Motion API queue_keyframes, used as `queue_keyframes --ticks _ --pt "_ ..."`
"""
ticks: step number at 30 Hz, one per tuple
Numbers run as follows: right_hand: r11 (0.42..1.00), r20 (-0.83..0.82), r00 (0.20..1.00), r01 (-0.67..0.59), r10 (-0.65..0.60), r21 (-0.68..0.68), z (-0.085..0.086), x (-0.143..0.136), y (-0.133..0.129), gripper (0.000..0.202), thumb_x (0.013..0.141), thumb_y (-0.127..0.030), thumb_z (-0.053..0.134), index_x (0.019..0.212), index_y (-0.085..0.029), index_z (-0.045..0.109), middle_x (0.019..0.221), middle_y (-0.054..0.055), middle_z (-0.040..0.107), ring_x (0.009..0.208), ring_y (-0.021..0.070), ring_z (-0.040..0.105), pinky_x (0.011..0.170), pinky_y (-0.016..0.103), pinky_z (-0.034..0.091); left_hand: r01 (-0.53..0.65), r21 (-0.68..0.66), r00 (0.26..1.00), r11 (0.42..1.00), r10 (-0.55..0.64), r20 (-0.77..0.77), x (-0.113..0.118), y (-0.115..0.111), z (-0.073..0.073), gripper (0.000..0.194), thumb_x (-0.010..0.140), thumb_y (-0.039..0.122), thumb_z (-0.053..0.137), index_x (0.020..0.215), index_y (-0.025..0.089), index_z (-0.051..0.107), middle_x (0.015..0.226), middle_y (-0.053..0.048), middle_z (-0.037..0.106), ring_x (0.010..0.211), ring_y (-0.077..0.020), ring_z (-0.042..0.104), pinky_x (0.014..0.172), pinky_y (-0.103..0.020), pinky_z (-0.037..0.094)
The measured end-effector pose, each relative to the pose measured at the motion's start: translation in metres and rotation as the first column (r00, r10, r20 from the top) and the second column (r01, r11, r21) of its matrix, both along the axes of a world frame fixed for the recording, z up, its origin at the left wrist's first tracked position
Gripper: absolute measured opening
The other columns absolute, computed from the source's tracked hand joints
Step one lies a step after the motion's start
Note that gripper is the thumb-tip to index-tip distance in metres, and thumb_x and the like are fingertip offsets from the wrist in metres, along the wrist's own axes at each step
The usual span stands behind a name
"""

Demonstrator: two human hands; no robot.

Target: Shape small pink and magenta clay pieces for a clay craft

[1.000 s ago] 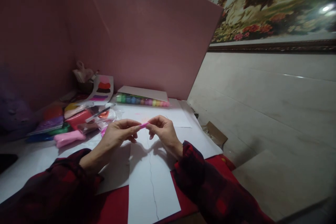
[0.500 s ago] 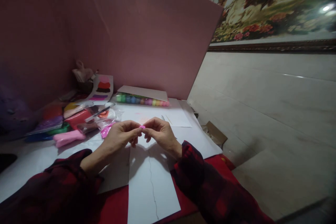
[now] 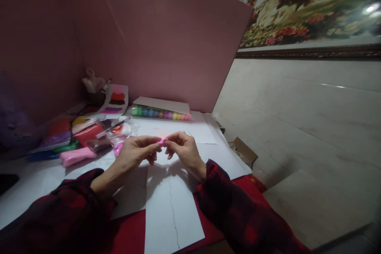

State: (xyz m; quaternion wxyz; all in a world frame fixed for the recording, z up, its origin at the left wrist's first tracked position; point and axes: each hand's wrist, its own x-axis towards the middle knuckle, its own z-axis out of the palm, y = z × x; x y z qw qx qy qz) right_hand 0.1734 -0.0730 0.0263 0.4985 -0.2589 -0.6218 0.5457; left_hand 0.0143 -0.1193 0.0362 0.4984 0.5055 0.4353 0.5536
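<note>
A small lump of bright pink modelling clay [image 3: 162, 142] is pinched between both hands above the paper. My left hand [image 3: 137, 151] grips its left end with thumb and index finger. Holding the right end the same way is my right hand [image 3: 185, 151]. Below them lies a white sheet of paper [image 3: 166, 214] with a thin, wavy dark line running down it. Just behind my left hand, a magenta clay packet [image 3: 118, 149] is partly hidden.
Several clay packets, including a light pink one [image 3: 77, 156] and a red one [image 3: 91, 133], are heaped at the left. A clear pack of coloured markers [image 3: 162, 113] lies at the back. A sheet with colour swatches [image 3: 123, 95] leans behind the packets. A cardboard box [image 3: 245, 151] stands at the right.
The fingertips have moved slightly apart, and more of the pink clay shows between them. My right fingers have shifted a little to the right.
</note>
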Motion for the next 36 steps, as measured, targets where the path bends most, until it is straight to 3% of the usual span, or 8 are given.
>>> queue_keyframes --ticks 5,13,18,23,27,31,36 --pt "0.992 0.053 0.994 -0.098 0.094 0.081 -0.0009 0.0001 -0.0057 0.025 0.075 -0.039 0.071 0.081 -0.015 0.064 0.065 0.0 0.062 0.057 0.0118 0.06 0.047 0.023 0.051 0.028 -0.009 0.996 1.0 -0.028 -0.085 0.0031 -0.0038 0.0048 0.027 0.066 0.038 0.076 0.075 0.012 0.071 0.061 -0.002 0.064 0.047 -0.0104 0.052 0.045 -0.023 0.041" --pt "0.987 0.085 0.996 -0.05 0.037 0.154 -0.0067 -0.0001 -0.0063 0.023 0.074 -0.036 0.072 0.08 -0.018 0.059 0.064 -0.002 0.06 0.053 0.0098 0.055 0.046 0.022 0.047 0.029 0.009 0.991 1.0 -0.028 -0.129 0.0021 -0.0029 0.0022 0.026 0.067 0.037 0.075 0.07 0.013 0.067 0.054 0.001 0.059 0.044 -0.0104 0.051 0.046 -0.024 0.04" --pt "0.981 0.116 0.993 -0.047 0.025 0.189 -0.0057 0.0019 -0.0059 0.022 0.077 -0.038 0.069 0.078 -0.017 0.061 0.064 -0.002 0.058 0.051 0.009 0.053 0.047 0.023 0.047 0.062 -0.003 0.992 0.998 -0.062 -0.108 0.003 -0.0029 0.0029 0.029 0.067 0.04 0.075 0.072 0.012 0.068 0.06 -0.002 0.063 0.049 -0.0131 0.055 0.048 -0.027 0.047" --pt "0.976 0.173 0.985 -0.035 -0.003 0.215 -0.0068 0.0028 -0.0079 0.02 0.079 -0.036 0.067 0.079 -0.017 0.059 0.066 -0.001 0.059 0.052 0.0087 0.054 0.046 0.022 0.047 0.01 -0.011 0.984 1.0 -0.012 -0.175 0.0029 -0.0028 0.0039 0.031 0.068 0.042 0.073 0.072 0.011 0.069 0.065 -0.004 0.065 0.051 -0.0136 0.057 0.043 -0.025 0.047" --pt "0.982 0.142 0.988 0.029 -0.057 0.188 -0.0075 0.0012 -0.0051 0.018 0.078 -0.031 0.066 0.074 -0.017 0.056 0.062 -0.003 0.057 0.048 0.0077 0.052 0.042 0.02 0.046 -0.022 0.006 0.985 1.0 0.023 -0.172 0.0032 -0.002 0.0037 0.03 0.068 0.041 0.073 0.072 0.012 0.067 0.064 -0.002 0.064 0.048 -0.0126 0.056 0.042 -0.025 0.046" --pt "0.99 0.067 0.992 0.104 -0.111 0.098 -0.0067 0.0001 0.0001 0.018 0.075 -0.03 0.068 0.073 -0.016 0.057 0.062 -0.003 0.058 0.044 0.0071 0.051 0.038 0.019 0.046 -0.067 0.029 0.997 0.997 0.068 -0.041 0.0026 -0.0014 0.0028 0.028 0.068 0.038 0.074 0.074 0.012 0.066 0.064 -0.002 0.065 0.047 -0.0109 0.054 0.043 -0.024 0.045" --pt "0.997 0.047 0.998 0.048 -0.051 0.068 -0.0058 0.0001 -0.0011 0.019 0.077 -0.033 0.068 0.078 -0.016 0.062 0.065 -0.001 0.06 0.049 0.0083 0.054 0.04 0.019 0.045 -0.023 0.015 1.0 1.0 0.023 -0.009 0.0018 -0.0017 0.0007 0.039 0.066 0.036 0.078 0.094 0.012 0.065 0.065 -0.003 0.068 0.049 -0.0132 0.057 0.047 -0.026 0.047"
